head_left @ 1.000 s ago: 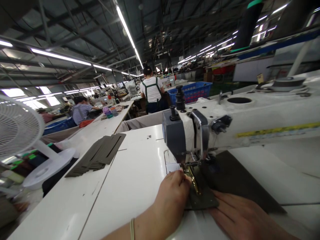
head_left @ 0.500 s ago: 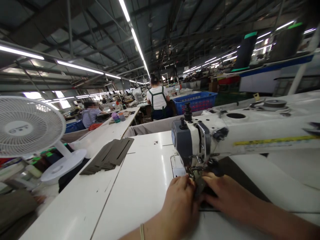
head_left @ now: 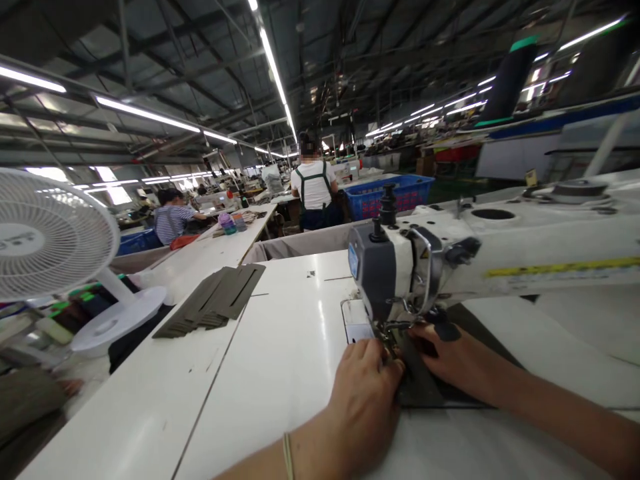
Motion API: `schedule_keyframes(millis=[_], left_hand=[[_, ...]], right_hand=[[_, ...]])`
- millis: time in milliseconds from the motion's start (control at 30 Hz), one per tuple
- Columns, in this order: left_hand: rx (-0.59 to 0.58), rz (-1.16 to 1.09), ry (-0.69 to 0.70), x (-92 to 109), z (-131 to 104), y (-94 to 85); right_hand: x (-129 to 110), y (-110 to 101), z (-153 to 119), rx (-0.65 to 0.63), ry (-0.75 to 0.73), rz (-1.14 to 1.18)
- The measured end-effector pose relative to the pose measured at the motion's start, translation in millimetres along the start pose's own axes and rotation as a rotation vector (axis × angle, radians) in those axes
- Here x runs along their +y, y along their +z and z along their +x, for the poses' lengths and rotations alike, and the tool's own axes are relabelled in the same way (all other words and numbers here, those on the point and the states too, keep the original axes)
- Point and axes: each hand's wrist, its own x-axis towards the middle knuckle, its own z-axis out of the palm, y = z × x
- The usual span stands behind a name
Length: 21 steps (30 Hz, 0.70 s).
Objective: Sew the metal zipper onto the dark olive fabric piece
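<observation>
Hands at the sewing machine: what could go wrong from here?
Pinch: the left hand and right hand are both close to the sewing machine head; either might get caught.
Skew: uneven pressure might twist the dark material between the hands.
Slide: a knock could scatter the loosely fanned stack on the table.

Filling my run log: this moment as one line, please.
left hand: near sewing machine | right hand: over dark panel | stacked pieces: on white tabletop

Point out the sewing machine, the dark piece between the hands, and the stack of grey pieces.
Sewing machine [head_left: 500, 241]: head view, on the side of its white arm.
Dark piece [head_left: 421, 381]: head view, on its upper face, towards the near edge.
Stack of grey pieces [head_left: 214, 299]: head view, on its top.
</observation>
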Motion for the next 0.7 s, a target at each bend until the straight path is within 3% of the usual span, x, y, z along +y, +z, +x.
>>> schedule_keyframes(millis=[700], left_hand=[[-0.067,0.069,0.070,-2,8,-4.7]], right_hand=[[8,12,-8,0.011,0.114,-0.238]])
